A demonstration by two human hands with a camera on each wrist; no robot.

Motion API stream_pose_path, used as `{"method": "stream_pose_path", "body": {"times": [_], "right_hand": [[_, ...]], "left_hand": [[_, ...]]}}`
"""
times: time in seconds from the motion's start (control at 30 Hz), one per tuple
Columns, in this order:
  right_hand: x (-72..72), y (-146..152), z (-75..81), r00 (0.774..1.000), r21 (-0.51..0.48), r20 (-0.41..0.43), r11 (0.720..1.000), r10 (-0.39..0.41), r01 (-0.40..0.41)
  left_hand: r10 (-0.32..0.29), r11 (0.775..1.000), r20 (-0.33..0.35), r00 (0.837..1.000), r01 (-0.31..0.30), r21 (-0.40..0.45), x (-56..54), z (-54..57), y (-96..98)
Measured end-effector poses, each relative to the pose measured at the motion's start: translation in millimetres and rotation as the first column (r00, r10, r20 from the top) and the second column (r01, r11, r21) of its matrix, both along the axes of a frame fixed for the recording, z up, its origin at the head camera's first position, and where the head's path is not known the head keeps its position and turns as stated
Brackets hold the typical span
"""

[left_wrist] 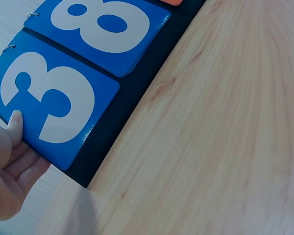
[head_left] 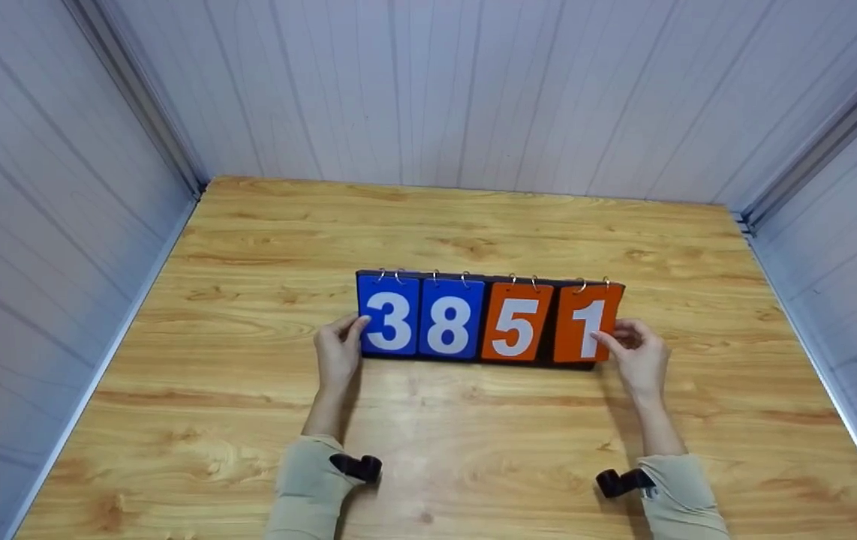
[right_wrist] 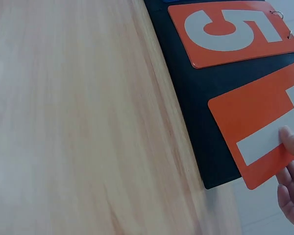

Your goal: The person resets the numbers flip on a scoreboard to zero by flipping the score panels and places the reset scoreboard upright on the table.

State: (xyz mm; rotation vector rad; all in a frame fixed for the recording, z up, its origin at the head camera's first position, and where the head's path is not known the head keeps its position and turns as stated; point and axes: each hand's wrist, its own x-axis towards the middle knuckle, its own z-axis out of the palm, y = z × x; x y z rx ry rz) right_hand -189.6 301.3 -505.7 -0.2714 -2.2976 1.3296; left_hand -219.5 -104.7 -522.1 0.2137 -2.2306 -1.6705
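Note:
A black flip scoreboard point(head_left: 546, 346) stands tilted on the table, its ringed number cards reading 3, 8, 5, 1. My left hand point(head_left: 340, 351) grips its left edge, the thumb point(left_wrist: 15, 123) on the blue 3 card point(left_wrist: 81, 110) and the other fingers behind. With my right hand point(head_left: 640, 361) I pinch the orange 1 card point(right_wrist: 237, 120) near its right edge, thumb in front. That card sits askew and juts past the board's corner. Beside it hang the orange 5 card point(head_left: 516, 322) and the blue 8 card point(head_left: 449, 319). Whether my right fingers also touch the board is hidden.
The wood-grain table point(head_left: 458, 450) extends around the scoreboard. Pale panel walls point(head_left: 428, 90) enclose it at the back and both sides. A black wrist mount point(head_left: 357, 466) sits on the left sleeve, another mount point(head_left: 620, 482) on the right.

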Motion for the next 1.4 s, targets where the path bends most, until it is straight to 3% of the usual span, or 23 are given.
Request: {"method": "stream_pose_path", "body": {"times": [0.3, 0.57, 0.9, 1.17, 1.4], "right_hand": [[10.6, -7, -0.7, 0.997, 0.058, -0.075, 0.998, -0.027, 0.031], [30.2, -13, 6.1, 0.991, -0.051, -0.123, 0.997, 0.053, -0.059], [44.4, -11, 16.0, 0.944, -0.09, -0.287, 0.977, 0.163, -0.196], [54.8, 0, 29.1, 0.903, -0.023, -0.313, 0.948, 0.294, -0.317], [49.2, 5, 41.5, 0.878, -0.026, -0.396, 0.953, 0.268, -0.303]], "left_hand": [[0.001, 1.0, 0.003, 1.0, -0.001, 0.026, 0.0, 0.9, -0.6], [0.007, 1.0, 0.005, 1.0, -0.007, 0.026, 0.6, 2.1, -2.0], [0.007, 1.0, 0.006, 1.0, -0.007, 0.031, 0.5, 1.2, -2.2], [0.001, 0.999, 0.006, 1.0, -0.001, 0.035, 0.9, -2.3, -1.5], [-0.001, 0.999, 0.025, 1.0, 0.0, 0.038, -0.9, -0.9, -0.8]]}}
